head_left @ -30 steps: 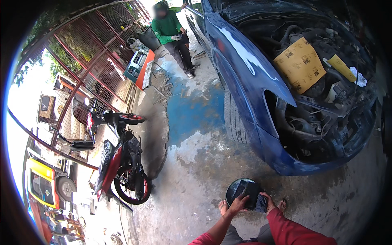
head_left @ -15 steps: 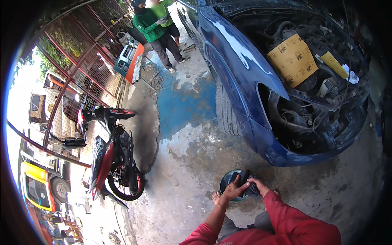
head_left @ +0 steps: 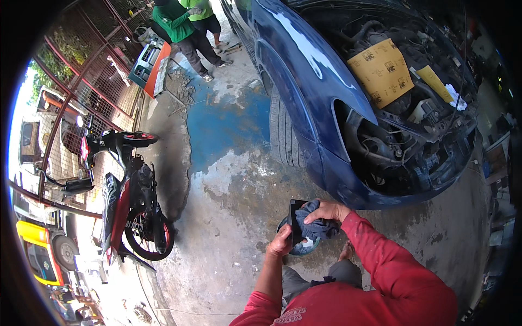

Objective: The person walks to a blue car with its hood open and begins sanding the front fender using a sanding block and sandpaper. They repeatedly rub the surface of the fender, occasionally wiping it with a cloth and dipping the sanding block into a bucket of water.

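My left hand (head_left: 280,241) is closed around the lower end of a flat black rectangular object (head_left: 294,217), held on edge; its kind is not clear. My right hand (head_left: 330,211) grips a bunched dark grey-blue rag (head_left: 317,224), which presses against the right side of the black object. Below both hands a round teal basin (head_left: 307,251) stands on the concrete; the hands and rag hide much of it. Its contents are mostly hidden, though something pale shows inside.
A blue car (head_left: 315,136) with its engine bay exposed stands just ahead to the right. Yellow-brown paper sheets (head_left: 383,70) lie over the engine. To the left are a red-black motorcycle (head_left: 130,201) and a mesh fence (head_left: 92,103). Two people (head_left: 182,27) stand at the far left.
Both hands have risen and moved apart, from low over the basin to above it. The rag now shows spread in my right hand. The whole view has shifted somewhat.
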Motion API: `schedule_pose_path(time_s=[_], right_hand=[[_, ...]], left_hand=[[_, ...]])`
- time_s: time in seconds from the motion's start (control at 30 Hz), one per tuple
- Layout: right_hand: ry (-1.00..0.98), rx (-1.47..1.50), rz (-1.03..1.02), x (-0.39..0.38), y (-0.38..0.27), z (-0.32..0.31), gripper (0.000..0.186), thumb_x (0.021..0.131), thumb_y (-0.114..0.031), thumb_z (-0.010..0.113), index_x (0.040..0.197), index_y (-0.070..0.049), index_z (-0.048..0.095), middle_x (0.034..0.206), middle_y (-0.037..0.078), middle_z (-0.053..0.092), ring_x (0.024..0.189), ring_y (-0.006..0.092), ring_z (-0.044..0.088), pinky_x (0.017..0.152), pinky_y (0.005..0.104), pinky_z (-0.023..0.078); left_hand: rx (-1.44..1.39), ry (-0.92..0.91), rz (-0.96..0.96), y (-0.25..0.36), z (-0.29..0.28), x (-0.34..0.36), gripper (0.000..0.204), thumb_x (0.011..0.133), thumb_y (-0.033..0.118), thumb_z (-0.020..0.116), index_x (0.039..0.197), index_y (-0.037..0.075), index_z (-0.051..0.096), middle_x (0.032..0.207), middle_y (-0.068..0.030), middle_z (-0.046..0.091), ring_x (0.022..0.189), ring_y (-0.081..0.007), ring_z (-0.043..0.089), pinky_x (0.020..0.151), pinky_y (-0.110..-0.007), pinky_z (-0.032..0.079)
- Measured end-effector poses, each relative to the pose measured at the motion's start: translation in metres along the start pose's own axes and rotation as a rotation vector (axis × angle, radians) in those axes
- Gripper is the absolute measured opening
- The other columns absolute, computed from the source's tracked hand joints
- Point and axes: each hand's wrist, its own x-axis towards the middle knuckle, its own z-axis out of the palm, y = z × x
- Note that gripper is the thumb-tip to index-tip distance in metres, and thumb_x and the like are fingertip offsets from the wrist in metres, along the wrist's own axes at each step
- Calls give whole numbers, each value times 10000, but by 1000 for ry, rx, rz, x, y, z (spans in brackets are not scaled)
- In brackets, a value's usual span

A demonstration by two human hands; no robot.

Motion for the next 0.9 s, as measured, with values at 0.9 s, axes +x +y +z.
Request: schedule_pose_path(time_s=[0.9], right_hand=[[671, -2007, -469, -32, -276, -128, 479, 742, -104, 806, 1214, -134, 733, 1399, 83, 665, 1455, 338, 529, 1258, 545, 376]], left_hand=[[113, 337, 230, 21, 40, 61, 744, 1030, 411, 729, 1649, 81, 479, 1236, -58, 713, 1078, -205, 690, 948, -363, 549]])
